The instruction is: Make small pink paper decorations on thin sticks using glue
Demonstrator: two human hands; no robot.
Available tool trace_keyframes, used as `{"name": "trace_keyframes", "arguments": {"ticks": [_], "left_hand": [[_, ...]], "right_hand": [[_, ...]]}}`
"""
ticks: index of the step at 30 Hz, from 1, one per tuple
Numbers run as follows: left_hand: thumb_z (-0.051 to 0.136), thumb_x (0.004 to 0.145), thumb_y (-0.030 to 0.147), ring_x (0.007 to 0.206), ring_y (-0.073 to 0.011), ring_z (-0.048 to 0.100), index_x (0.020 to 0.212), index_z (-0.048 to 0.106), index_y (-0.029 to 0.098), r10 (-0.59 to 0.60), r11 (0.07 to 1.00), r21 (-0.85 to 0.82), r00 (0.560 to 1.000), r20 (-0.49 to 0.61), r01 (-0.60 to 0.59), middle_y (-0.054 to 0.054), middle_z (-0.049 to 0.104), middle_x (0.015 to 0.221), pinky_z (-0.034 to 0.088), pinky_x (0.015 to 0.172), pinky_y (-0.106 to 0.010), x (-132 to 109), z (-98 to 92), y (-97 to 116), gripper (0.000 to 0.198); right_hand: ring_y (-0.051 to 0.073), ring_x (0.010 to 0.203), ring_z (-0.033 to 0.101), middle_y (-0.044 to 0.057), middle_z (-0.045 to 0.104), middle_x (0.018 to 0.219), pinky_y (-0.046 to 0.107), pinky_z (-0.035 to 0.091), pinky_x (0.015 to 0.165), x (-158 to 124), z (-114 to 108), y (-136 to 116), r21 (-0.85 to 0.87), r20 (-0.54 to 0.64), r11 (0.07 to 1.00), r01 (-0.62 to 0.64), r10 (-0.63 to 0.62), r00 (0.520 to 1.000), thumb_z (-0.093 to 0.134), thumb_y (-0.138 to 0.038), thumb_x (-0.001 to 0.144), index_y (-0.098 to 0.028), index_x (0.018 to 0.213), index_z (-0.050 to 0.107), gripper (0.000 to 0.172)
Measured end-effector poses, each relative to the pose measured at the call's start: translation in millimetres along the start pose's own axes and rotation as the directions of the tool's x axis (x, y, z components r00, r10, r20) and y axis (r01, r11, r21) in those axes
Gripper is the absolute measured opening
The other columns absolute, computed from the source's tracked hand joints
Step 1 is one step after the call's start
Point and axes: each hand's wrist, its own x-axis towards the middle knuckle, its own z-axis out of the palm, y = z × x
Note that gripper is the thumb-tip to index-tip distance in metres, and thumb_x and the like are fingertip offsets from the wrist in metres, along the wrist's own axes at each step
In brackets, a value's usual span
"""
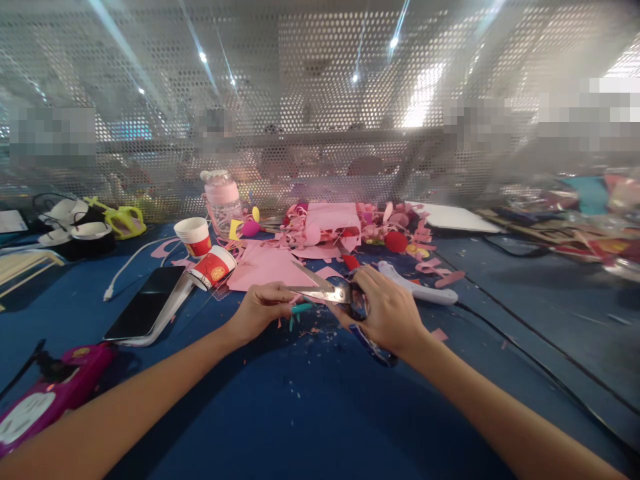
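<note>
My right hand (387, 310) grips a pair of scissors (320, 288) with dark blue handles; the metal blades are apart and point left. My left hand (260, 308) pinches a small teal strip (301, 309) held right at the blades. Tiny teal and pink scraps (310, 331) lie on the blue table (280, 413) just below both hands. A pink sheet (267, 267) lies flat just beyond the hands.
A pile of pink paper curls (350, 230) and a red ball (396, 241) sit behind. At left are two paper cups (195, 235), one tipped (214, 267), a pink-lidded bottle (223, 200), a phone (145, 300) and a white cable (123, 267). A white tool (417, 285) lies at right, and a magenta device (50, 397) at near left.
</note>
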Motion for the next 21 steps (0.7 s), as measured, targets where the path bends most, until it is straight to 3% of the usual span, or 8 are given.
{"name": "trace_keyframes", "arguments": {"ticks": [8, 21], "left_hand": [[0.073, 0.058, 0.021, 0.044, -0.0048, 0.049, 0.062, 0.070, 0.016, 0.007, 0.999, -0.041, 1.000, 0.030, -0.006, 0.001, 0.054, 0.060, 0.041, 0.037, -0.016, -1, 5.1, 12, 0.007], [0.073, 0.059, 0.022, 0.040, -0.0045, 0.049, 0.063, 0.070, 0.015, -0.003, 0.999, -0.032, 0.999, 0.032, 0.004, 0.002, 0.053, 0.059, 0.041, 0.035, -0.017, -2, 5.5, 14, 0.009]], "right_hand": [[0.016, 0.060, 0.047, 0.004, 0.053, 0.068, 0.025, 0.030, 0.050, 1, -1, 1, -0.003, 0.028, 1.000, 0.030, -0.030, 0.999, 0.049, -0.046, 0.073, -0.020, 0.069, 0.043, 0.027], [0.016, 0.063, 0.048, 0.005, 0.055, 0.070, 0.025, 0.031, 0.051, 1, -2, -1, 0.005, 0.027, 1.000, 0.030, -0.030, 0.999, 0.049, -0.047, 0.074, -0.018, 0.071, 0.046, 0.029]]}}
